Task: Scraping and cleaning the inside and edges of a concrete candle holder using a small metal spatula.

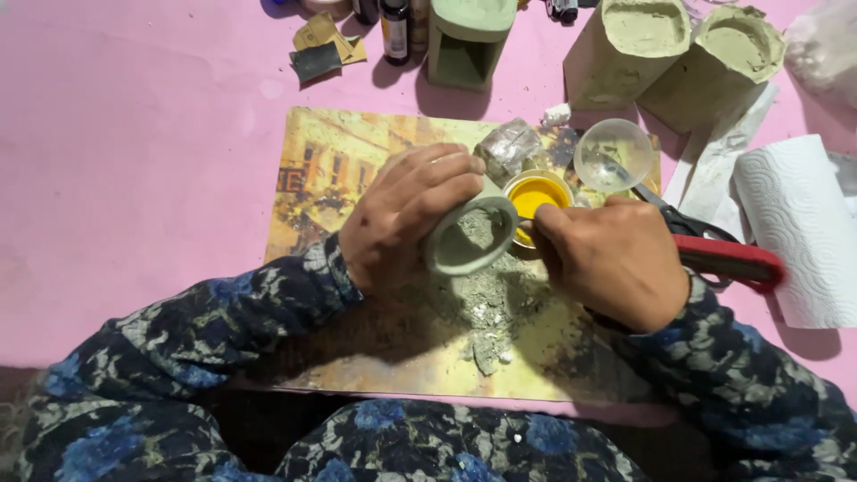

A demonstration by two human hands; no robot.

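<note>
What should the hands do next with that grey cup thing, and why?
Probably keep scraping inside the grey cup. The left hand holds it tilted on its side, and the right hand pokes a thin tool at its rim. Grey crumbs lie piled on the picture mat below it, and rough grey material shows inside the cup.

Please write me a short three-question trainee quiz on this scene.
1. True or false: the left hand holds a grey-green pot tilted on its side.
2. What colour fills the small tin beside the pot? A red, B yellow, C blue.
3. What lies on the mat under the pot?

Key: 1 true. 2 B. 3 A heap of grey-green crumbs; the right hand is at the pot's rim.
</note>
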